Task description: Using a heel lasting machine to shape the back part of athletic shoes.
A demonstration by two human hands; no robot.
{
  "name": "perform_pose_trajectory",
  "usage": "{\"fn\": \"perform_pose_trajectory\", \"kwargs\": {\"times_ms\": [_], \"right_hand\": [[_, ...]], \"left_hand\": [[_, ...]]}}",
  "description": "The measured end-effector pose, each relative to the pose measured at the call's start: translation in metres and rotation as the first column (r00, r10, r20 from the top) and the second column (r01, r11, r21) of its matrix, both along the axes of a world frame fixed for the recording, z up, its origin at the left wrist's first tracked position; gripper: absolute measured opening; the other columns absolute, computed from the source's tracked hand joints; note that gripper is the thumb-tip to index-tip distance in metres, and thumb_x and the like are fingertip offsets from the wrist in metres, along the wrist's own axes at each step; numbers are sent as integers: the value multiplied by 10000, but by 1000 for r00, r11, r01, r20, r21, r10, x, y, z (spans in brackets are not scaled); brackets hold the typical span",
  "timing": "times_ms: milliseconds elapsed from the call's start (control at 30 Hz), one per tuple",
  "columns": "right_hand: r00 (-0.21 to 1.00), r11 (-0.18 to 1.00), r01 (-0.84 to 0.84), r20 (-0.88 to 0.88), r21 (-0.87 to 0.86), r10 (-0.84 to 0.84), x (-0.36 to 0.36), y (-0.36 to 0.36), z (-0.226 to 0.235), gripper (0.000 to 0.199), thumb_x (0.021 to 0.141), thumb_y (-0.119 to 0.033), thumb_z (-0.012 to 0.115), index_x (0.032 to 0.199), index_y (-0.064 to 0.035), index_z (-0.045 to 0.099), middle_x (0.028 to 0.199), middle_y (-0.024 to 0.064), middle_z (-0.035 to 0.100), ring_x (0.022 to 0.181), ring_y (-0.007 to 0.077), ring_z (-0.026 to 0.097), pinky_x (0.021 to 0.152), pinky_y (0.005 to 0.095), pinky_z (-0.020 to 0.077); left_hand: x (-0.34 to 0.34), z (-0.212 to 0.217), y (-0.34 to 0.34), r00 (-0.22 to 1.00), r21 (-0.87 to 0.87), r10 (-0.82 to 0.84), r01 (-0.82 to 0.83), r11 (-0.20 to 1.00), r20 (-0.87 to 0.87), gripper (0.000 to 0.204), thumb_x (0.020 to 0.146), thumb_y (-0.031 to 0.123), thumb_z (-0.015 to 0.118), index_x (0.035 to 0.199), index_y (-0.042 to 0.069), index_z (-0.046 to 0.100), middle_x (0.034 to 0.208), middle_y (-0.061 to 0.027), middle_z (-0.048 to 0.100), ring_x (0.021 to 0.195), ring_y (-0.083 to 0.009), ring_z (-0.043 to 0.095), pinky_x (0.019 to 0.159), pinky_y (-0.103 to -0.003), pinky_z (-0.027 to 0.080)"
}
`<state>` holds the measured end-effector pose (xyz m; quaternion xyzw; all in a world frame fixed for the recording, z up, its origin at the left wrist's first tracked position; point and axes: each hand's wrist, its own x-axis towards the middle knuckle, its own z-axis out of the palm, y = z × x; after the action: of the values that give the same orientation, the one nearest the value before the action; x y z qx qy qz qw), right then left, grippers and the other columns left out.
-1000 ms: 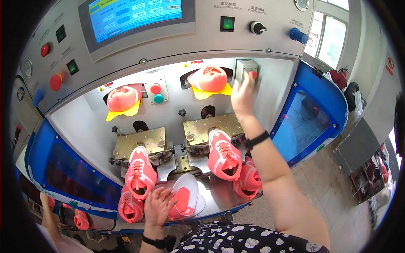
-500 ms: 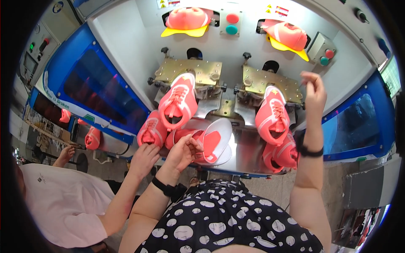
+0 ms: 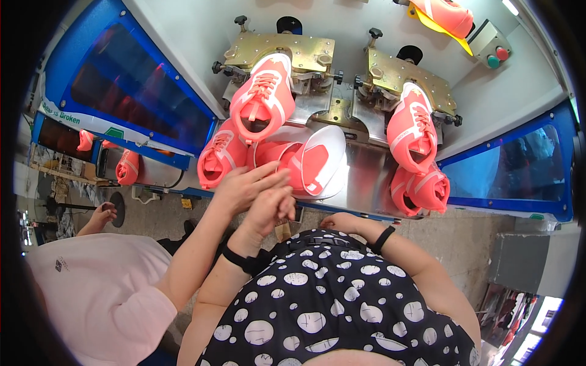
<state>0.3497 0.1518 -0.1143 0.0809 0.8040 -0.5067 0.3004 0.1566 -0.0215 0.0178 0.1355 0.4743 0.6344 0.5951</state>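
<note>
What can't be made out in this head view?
Head view:
1. Left hand: its grip on the white-soled shoe, overlapped by the co-worker's hand.
2. Right hand: fingers, tucked against the polka-dot top.
3. Upper pink shoe: cut by the top edge.

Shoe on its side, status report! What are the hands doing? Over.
Left hand on the sideways shoe, grip unclear. Right hand low by the bench, off the shoes. Co-worker's hand crowding the same shoe.

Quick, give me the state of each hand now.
Left hand: fingers curled against the white-soled pink shoe; grip cannot be told.
Right hand: by the metal shelf edge, mostly hidden; cannot be told.
</note>
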Motion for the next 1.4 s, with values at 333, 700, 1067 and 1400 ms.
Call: {"fn": "perform_pose_trajectory", "kwargs": {"times_ms": [333, 700, 1067, 1400], "right_hand": [[991, 970, -96, 110, 222, 73, 11, -2, 1, 402, 867, -216, 499, 1231, -109, 632, 1140, 168, 668, 1060, 327, 633, 929, 412, 483], [996, 984, 13, -95, 180, 4, 24, 17, -9, 355, 873, -202, 496, 1170, -95, 657, 1121, 162, 673, 1053, 329, 629, 925, 411, 485], [963, 965, -261, -80, -21, 259, -22, 1, 9, 344, 947, -215, 500, 1229, -53, 611, 1146, 149, 669, 1069, 294, 624, 944, 379, 474], [967, 994, 44, -253, 100, -17, -64, -55, -69, 482, 947, -306, 481, 1352, -46, 471, 1253, 244, 577, 1165, 392, 557, 974, 431, 449]], "left_hand": [[69, 13, 10, 802, -215, -412, 352, 911, -432, 341, 980, 249, 550, 695, 62, 537, 625, 51, 506, 590, -31, 431, 540, -222, 350], [100, -5, 17, 799, -239, -343, 254, 937, -495, 313, 982, 231, 545, 735, 40, 556, 654, 20, 560, 616, -54, 522, 585, -217, 428], [-16, 13, 31, 628, 49, 683, -722, 690, -373, 383, 951, 341, 597, 1174, 48, 490, 1080, -78, 566, 951, -171, 603, 695, -285, 545], [-89, 17, 66, 764, -79, 645, -643, 761, -10, 503, 860, 437, 623, 1251, 135, 532, 1125, -92, 625, 983, -283, 622, 856, -457, 521]]}}
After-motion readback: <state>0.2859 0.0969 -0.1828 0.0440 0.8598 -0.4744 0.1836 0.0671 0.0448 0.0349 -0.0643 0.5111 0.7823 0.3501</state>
